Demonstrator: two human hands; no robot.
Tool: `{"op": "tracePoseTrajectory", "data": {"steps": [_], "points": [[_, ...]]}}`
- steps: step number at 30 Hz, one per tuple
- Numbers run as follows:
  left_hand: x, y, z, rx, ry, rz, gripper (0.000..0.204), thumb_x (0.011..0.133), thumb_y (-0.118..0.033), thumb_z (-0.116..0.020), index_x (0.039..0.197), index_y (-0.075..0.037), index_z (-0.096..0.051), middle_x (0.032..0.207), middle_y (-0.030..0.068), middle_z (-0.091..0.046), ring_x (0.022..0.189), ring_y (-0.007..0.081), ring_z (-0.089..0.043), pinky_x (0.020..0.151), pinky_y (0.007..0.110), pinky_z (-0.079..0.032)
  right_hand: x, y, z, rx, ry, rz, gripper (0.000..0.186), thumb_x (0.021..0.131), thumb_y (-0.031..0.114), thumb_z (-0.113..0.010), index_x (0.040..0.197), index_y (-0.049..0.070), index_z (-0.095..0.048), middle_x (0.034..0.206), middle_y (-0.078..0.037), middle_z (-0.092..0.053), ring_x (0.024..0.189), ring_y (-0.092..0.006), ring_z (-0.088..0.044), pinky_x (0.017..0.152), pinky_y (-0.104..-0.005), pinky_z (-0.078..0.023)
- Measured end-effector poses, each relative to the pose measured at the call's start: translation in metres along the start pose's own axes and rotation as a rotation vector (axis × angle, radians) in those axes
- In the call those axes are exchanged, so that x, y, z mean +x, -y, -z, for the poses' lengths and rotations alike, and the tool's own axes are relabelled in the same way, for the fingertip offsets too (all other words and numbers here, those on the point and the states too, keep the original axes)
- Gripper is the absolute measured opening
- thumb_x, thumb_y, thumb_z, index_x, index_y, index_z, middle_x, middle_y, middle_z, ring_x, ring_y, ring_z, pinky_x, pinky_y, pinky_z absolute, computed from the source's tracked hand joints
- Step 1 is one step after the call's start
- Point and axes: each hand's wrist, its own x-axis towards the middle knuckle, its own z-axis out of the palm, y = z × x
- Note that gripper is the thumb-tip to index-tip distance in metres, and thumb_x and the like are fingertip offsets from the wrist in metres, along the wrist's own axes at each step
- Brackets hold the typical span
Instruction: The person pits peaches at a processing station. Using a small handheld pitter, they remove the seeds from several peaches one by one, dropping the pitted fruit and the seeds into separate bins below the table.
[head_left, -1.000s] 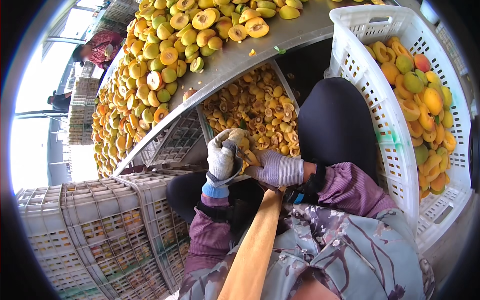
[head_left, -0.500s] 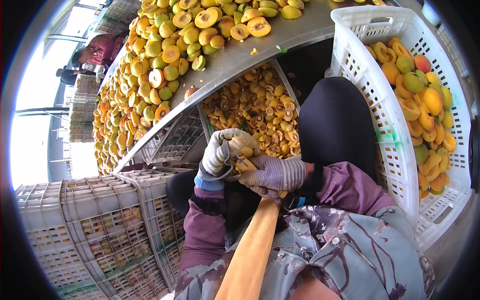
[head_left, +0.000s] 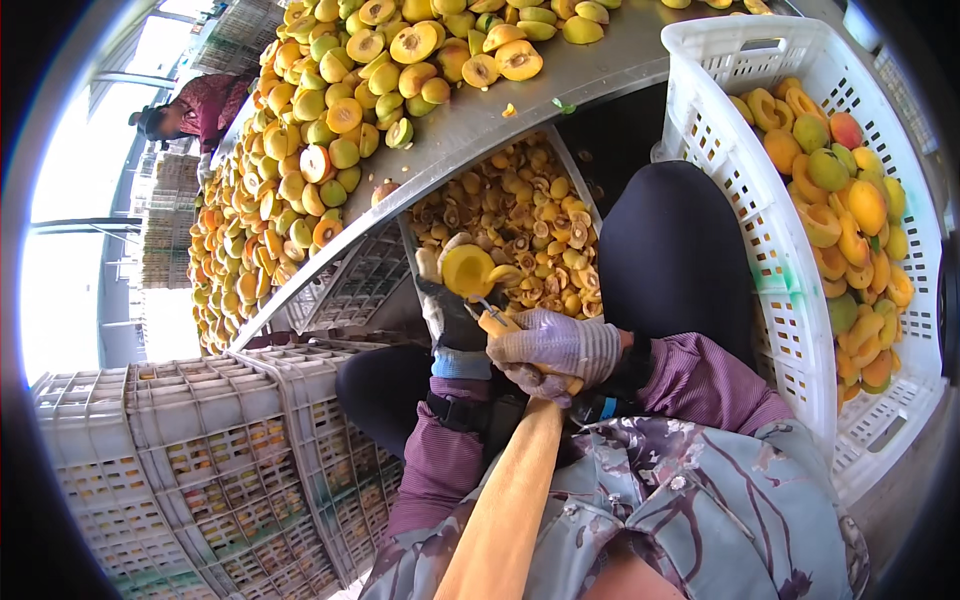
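My left hand (head_left: 448, 318), in a soiled knit glove, grips a hollowed yellow peach half (head_left: 467, 270) with its cut face up. A thin curved yellow piece (head_left: 505, 273) shows at the peach half's right edge; whether it is attached I cannot tell. My right hand (head_left: 560, 350), in a purple-and-white glove, is closed around the yellow handle of a small pitting tool (head_left: 496, 321). Its metal tip points up toward the peach half, just below it. Beneath both hands, a bin (head_left: 585, 180) is filled with cut-out peach centres and scraps.
Halved peaches (head_left: 330, 120) are heaped on a metal table (head_left: 450, 125) ahead. At my right a white crate (head_left: 765, 220) holds peach halves. Stacked crates (head_left: 200, 450) stand at my left, near my knee. A person (head_left: 205, 105) in a red top works at the far left.
My left hand has moved forward and turned, bringing the hollowed peach half into view, apart from my right hand. The tool tip is now exposed. The far person has shifted.
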Motion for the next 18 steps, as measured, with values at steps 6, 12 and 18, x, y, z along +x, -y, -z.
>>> {"op": "tracePoseTrajectory", "data": {"steps": [6,12,18], "points": [[0.010,-0.016,0.025,0.150,-0.146,-0.213,0.053,0.093,-0.055,-0.043,0.111,-0.006,-0.054,0.101,0.0098,-0.062,0.090,0.0226,-0.061,0.079,0.035,-0.054,0.015,-0.008,0.009,0.178,-0.315,-0.010,0.022,0.092,0.023,-0.056,0.077,0.007,-0.051,0.056,0.000,-0.049,0.037,-0.0091,-0.044,0.032,-0.0240,-0.038],[0.023,-0.040,-0.012,-0.172,0.031,-0.091,0.049,0.093,-0.050,-0.047,0.116,-0.007,-0.052,0.112,0.0137,-0.058,0.099,0.0299,-0.058,0.086,0.043,-0.052,0.038,-0.022,0.029,0.178,-0.548,0.036,0.025,0.085,0.031,-0.064,0.089,0.008,-0.052,0.060,0.000,-0.049,0.044,-0.0112,-0.049,0.039,-0.0288,-0.043],[0.032,-0.033,-0.148,0.120,0.715,-0.116,0.056,0.091,-0.037,-0.058,0.132,-0.002,-0.046,0.128,0.0128,-0.051,0.103,0.0227,-0.056,0.089,0.035,-0.046,0.021,-0.022,0.036,0.211,-0.438,0.183,0.012,0.093,0.020,-0.051,0.089,0.009,-0.052,0.071,-0.004,-0.054,0.051,-0.0146,-0.053,0.043,-0.0318,-0.047]]}}
